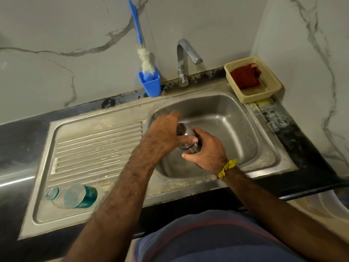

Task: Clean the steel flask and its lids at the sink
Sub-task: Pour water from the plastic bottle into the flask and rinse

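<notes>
Over the steel sink basin (236,127) I hold the steel flask (186,135) between both hands. My left hand (163,134) wraps over its rounded upper end, thumb laid across the shiny metal. My right hand (207,152) grips the body from below and the right, fingers curled round it. Most of the flask is hidden by my hands; only a dark, reflective curved part shows. No lids can be made out. The tap (186,57) stands behind the basin with no water visible.
A blue cup (151,85) with a long blue-handled bottle brush (145,61) stands behind the drainboard (98,146). A plastic water bottle (75,195) lies on the drainboard's near left corner. A cream basket (264,91) holding a red cloth (244,76) sits at the back right.
</notes>
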A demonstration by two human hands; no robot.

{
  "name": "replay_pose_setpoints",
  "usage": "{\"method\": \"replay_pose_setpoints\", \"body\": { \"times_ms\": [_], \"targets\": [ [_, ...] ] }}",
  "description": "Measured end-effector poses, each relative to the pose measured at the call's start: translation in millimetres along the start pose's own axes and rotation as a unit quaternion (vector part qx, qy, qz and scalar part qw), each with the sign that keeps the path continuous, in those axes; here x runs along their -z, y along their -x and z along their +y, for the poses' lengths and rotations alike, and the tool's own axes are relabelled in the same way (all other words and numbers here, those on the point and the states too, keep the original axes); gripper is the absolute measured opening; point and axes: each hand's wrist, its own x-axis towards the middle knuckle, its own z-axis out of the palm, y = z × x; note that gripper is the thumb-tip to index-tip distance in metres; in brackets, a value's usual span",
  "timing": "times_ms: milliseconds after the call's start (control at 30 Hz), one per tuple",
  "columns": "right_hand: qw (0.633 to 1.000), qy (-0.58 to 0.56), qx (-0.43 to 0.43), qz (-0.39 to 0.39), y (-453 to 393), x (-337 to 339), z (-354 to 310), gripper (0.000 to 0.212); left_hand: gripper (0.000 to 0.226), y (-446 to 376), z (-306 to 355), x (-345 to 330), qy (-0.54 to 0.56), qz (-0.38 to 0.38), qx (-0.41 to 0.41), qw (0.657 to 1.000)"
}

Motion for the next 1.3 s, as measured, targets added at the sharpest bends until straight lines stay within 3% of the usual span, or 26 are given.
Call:
{"method": "replay_pose_setpoints", "body": {
  "times_ms": [67,233,300,400,533,633,733,800,900,967,1067,1300],
  "targets": [
    [1.0,0.003,0.007,-0.005,-2,0,1,0.065,0.06,1,-4,-5,-0.009,0.001,0.022,1.0],
    [0.999,0.026,0.02,-0.002,1,-3,1,0.07,0.059,8,-14,0,-0.019,-0.038,-0.087,0.995],
    [1.0,0.022,0.021,-0.003,-1,-4,0,0.067,0.068,9,-20,-2,0.004,-0.022,-0.091,0.996],
    [1.0,0.013,0.021,-0.01,-6,-6,-1,0.062,0.086,15,-18,-14,0.04,0.011,-0.021,0.999],
    [0.999,-0.001,0.036,-0.03,-12,-10,-5,0.064,0.063,21,-21,-23,0.06,0.126,-0.01,0.99],
    [0.998,-0.014,0.051,-0.044,-16,-13,-11,0.066,0.062,23,-33,-17,0.07,0.126,-0.047,0.988],
    [0.997,-0.027,0.047,-0.046,-19,-19,-20,0.065,0.07,19,-46,-13,0.049,0.118,-0.082,0.988],
    [0.998,-0.035,0.034,-0.049,-22,-26,-23,0.065,0.089,17,-61,-14,0.109,0.111,-0.08,0.985],
    [0.996,-0.078,-0.016,-0.044,-30,-32,-22,0.068,0.124,19,-101,-30,0.173,0.116,0.027,0.978],
    [0.994,-0.098,-0.036,-0.033,-39,-34,-22,0.067,0.126,20,-138,-49,0.094,0.134,0.142,0.976],
    [0.992,-0.118,-0.042,-0.02,-50,-33,-33,0.063,0.127,23,-182,-75,-0.005,0.058,0.273,0.96],
    [0.987,-0.158,-0.023,-0.014,-71,-47,-58,0.063,0.135,21,-216,-97,0.002,-0.071,0.294,0.953]
  ]
}}
